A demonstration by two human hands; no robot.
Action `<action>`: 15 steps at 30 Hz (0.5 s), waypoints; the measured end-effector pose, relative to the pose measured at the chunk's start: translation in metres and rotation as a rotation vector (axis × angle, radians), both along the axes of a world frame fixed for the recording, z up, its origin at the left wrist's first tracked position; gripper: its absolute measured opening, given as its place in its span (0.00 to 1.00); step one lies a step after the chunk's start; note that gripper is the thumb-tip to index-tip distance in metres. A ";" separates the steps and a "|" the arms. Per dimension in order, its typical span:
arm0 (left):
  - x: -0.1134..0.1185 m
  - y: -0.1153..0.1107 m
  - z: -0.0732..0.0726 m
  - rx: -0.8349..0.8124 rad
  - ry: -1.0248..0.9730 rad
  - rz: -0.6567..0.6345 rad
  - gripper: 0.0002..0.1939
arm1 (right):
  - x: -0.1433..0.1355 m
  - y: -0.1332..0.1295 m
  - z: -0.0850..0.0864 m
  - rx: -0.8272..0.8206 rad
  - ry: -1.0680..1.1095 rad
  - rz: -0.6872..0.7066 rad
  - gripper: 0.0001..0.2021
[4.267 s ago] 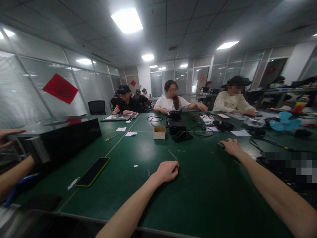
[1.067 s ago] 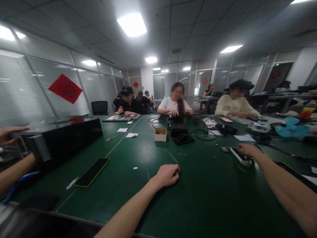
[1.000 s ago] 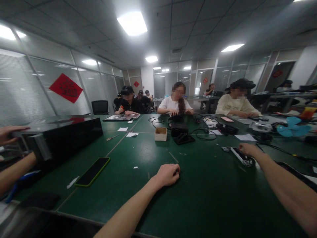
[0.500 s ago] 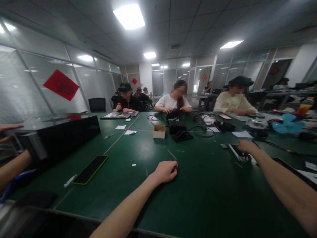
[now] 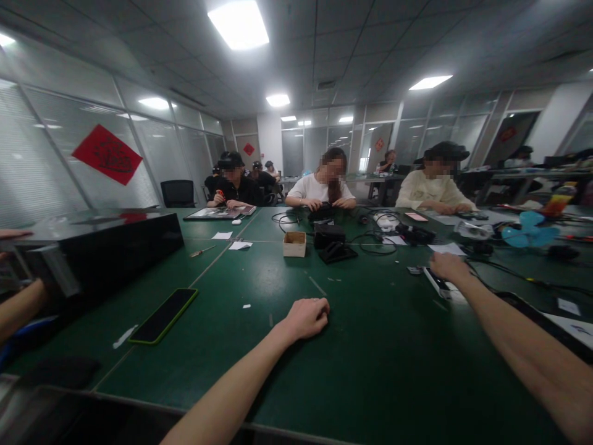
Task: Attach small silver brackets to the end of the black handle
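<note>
"What takes up the most room?"
"The broad dark-green tabletop (image 5: 370, 364). On its left side stands a glossy black box-shaped case (image 5: 120, 259), and a co-worker's hand (image 5: 12, 233) lies along its top at the left edge."
"And after that?"
"A flat black-screened smartphone in a lime-green case (image 5: 164, 316) lies face up and slanted on the near left. A light-blue plastic fan (image 5: 529, 230) with wide blades stands at the far right, well apart from the phone."
"How does the person's left hand look?"
"The left hand (image 5: 308, 317) rests around the middle of the table, knuckles up, fingers loosely curled. Whether something sits beneath the fingers cannot be told."
"And the right?"
"The right hand (image 5: 450, 269) is stretched out, fingers bent down onto an oblong white device (image 5: 432, 282). The fingertips are hidden, so whether they grip it or merely touch it cannot be told."
"Where exactly is that device?"
"On the tabletop, right of the left hand and partly covered by the right one, its long white edge lying slantwise."
"Anything smaller?"
"An open-topped tan cardboard box (image 5: 294, 250) stands upright beyond the left hand. A flat grey piece (image 5: 414, 270) lies just left of the device, and a tiny white scrap (image 5: 246, 306) left of the left hand."
</note>
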State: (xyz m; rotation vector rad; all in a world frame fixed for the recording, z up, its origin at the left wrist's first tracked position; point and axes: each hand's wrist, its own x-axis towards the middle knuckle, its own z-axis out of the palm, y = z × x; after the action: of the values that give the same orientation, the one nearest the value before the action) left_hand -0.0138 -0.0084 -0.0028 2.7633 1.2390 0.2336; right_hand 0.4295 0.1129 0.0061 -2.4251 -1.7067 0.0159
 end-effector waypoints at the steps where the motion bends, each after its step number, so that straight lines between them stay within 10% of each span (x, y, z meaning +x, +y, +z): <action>1: 0.000 0.000 0.000 0.004 0.001 -0.003 0.07 | -0.006 0.002 0.000 -0.011 -0.017 0.033 0.12; 15: -0.003 -0.001 0.001 -0.003 0.019 -0.005 0.07 | -0.042 0.001 -0.006 -0.040 -0.058 0.019 0.16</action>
State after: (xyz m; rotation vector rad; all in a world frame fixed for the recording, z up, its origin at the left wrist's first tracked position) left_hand -0.0170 -0.0093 -0.0016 2.7724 1.2353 0.2055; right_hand 0.3874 0.1144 -0.0001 -2.4614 -1.7699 -0.0184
